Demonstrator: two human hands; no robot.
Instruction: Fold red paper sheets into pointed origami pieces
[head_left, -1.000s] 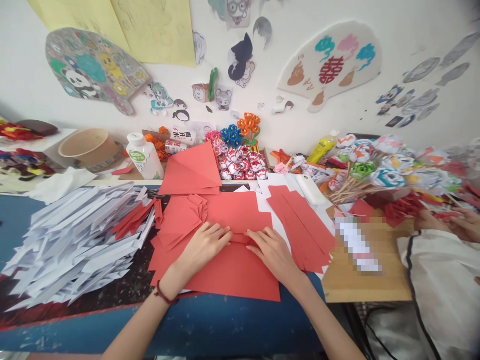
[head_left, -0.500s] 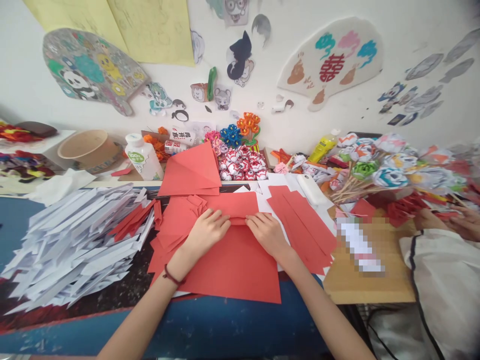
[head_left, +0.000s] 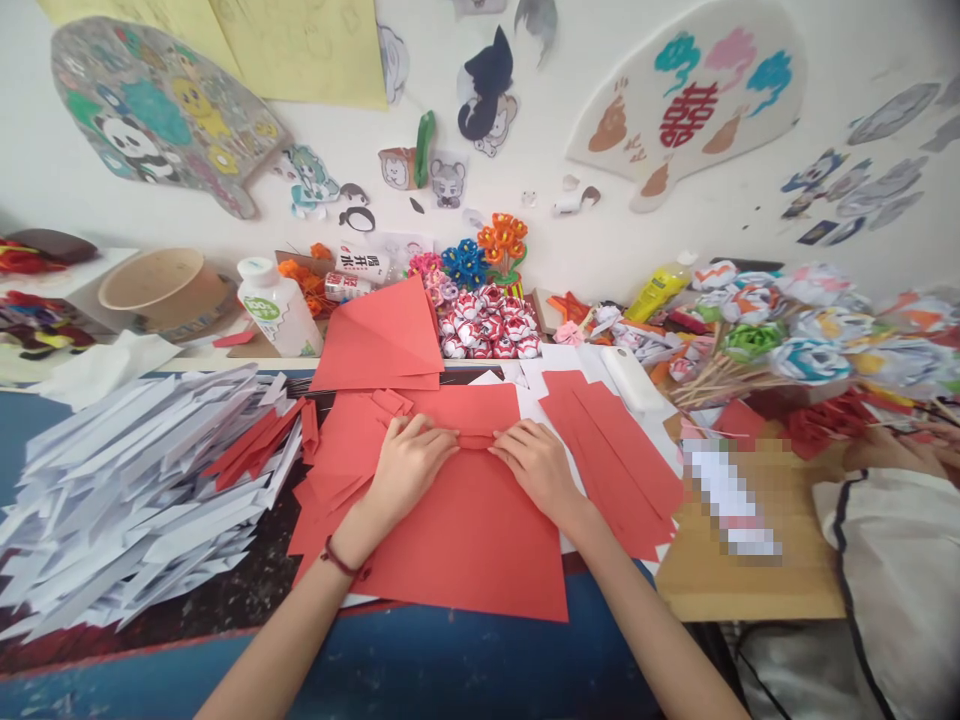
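Note:
A narrow folded strip of red paper point(head_left: 475, 440) lies between my hands, over a large red paper sheet point(head_left: 480, 540). My left hand point(head_left: 411, 460) pinches the strip's left end, and my right hand point(head_left: 534, 462) pinches its right end. Both sets of fingers are bent and pressed together. More red sheets point(head_left: 341, 460) spread under and beside my left wrist, with small folded red pieces point(head_left: 391, 402) on top. Right of my right hand lie cut red paper strips point(head_left: 607, 465) over white sheets.
A heap of folded white paper strips point(head_left: 142, 500) covers the table's left side, with folded red strips point(head_left: 255, 445) on it. A white bottle point(head_left: 279, 310), paper flowers point(head_left: 491, 325) and a yellow bottle point(head_left: 660, 288) stand along the back. A co-worker's sleeve point(head_left: 900, 570) is at right.
My fingers have drawn in a little on the paper, and the folded strip between them looks narrower. The camera view has shifted slightly; the other things stay where they were.

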